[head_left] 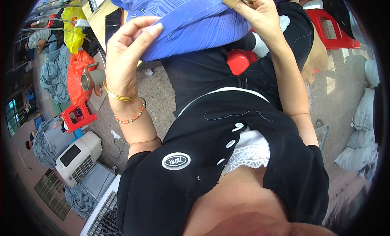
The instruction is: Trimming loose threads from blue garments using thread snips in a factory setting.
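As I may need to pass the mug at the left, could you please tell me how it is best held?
I would grip the mug by its handle, coming from the picture's upper side: the handle loops out there, while the open mouth faces left. The left hand seems nearer, but pinches the blue cloth.

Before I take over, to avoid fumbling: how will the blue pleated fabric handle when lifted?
The blue pleated fabric will likely flop, as it bulges in soft ripples. Its flat band seems firmer, running straight between left hand and right hand.
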The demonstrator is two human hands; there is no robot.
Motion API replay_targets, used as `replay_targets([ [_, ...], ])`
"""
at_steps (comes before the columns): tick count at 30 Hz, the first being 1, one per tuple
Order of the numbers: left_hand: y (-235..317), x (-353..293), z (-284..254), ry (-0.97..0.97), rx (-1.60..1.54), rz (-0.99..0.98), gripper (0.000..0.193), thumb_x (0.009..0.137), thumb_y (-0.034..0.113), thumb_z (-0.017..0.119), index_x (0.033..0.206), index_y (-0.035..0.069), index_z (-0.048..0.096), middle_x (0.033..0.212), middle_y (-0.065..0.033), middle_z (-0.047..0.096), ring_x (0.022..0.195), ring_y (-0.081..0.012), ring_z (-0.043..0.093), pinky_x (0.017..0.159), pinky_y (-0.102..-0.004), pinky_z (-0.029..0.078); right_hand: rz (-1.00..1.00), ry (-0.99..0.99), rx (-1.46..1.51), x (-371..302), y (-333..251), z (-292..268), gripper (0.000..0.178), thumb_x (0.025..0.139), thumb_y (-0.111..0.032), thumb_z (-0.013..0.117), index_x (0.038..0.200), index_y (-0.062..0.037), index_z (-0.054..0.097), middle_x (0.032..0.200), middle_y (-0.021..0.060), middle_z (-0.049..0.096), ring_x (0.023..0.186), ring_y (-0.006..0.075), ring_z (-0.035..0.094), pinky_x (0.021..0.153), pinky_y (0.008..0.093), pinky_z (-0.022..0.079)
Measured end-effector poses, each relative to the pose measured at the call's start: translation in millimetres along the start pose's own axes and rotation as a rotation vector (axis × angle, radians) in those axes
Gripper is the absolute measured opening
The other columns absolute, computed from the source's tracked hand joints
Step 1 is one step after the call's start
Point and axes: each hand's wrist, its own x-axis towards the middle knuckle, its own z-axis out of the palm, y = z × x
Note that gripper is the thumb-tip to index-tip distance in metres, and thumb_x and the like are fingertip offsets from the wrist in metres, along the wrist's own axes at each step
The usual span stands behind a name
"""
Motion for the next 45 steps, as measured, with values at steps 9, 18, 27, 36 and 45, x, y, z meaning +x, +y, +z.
replay_targets([
  [9,11.7,5.5,17.2,-0.12,-0.112,0.033,0.013,0.088,0.0,0.073,0.1,0.0,0.068,0.102,-0.0069,0.071,0.094,-0.0101,0.064,0.089,-0.0235,0.049,-0.115,0.074,0.073,4.3,-6.9,-2.7,0.007,0.094,-0.01,0.073,0.092,-0.0026,0.072,0.077,-0.0037,0.066,0.066,0.0008,0.054,0.058,0.0178,0.04],
  [18,4.2,10.4,14.6,-0.067,-0.283,-0.058,0.017,0.087,0.006,0.072,0.102,0.002,0.064,0.084,-0.0011,0.067,0.074,-0.0047,0.059,0.071,-0.0181,0.043,-0.278,-0.017,-0.222,-28.5,-35.2,13.9,0.036,0.09,-0.011,0.076,0.122,-0.0026,0.063,0.085,-0.0017,0.056,0.073,0.0056,0.049,0.065,0.0226,0.041],
  [27,1.3,11.9,12.4,-0.056,-0.287,-0.053,0.015,0.087,0.006,0.071,0.1,0.003,0.065,0.085,-0.0017,0.068,0.074,-0.0053,0.06,0.071,-0.0181,0.044,-0.983,-0.07,-0.309,-16.5,-29.7,23.9,0.036,0.083,-0.01,0.081,0.117,-0.0028,0.072,0.083,0.0095,0.064,0.071,0.0204,0.062,0.064,0.0311,0.049],
  [36,1.3,14.0,13.8,-0.074,-0.307,-0.053,0.013,0.088,0.006,0.07,0.1,0.002,0.065,0.085,-0.0025,0.069,0.075,-0.0056,0.062,0.072,-0.0182,0.046,-0.646,-0.14,-0.338,-24.4,-44.5,20.3,0.036,0.082,-0.008,0.081,0.117,-0.0037,0.074,0.083,0.0093,0.065,0.071,0.0202,0.062,0.064,0.03,0.049],
  [45,2.1,16.4,12.3,-0.103,-0.318,-0.061,0.012,0.088,0.007,0.07,0.099,0.003,0.066,0.086,-0.0027,0.069,0.074,-0.0059,0.062,0.071,-0.0186,0.046,-0.64,-0.205,-0.266,-16.5,-42.7,19.9,0.034,0.083,-0.006,0.08,0.117,-0.0022,0.074,0.084,0.0086,0.066,0.071,0.0183,0.062,0.065,0.0289,0.049],
])
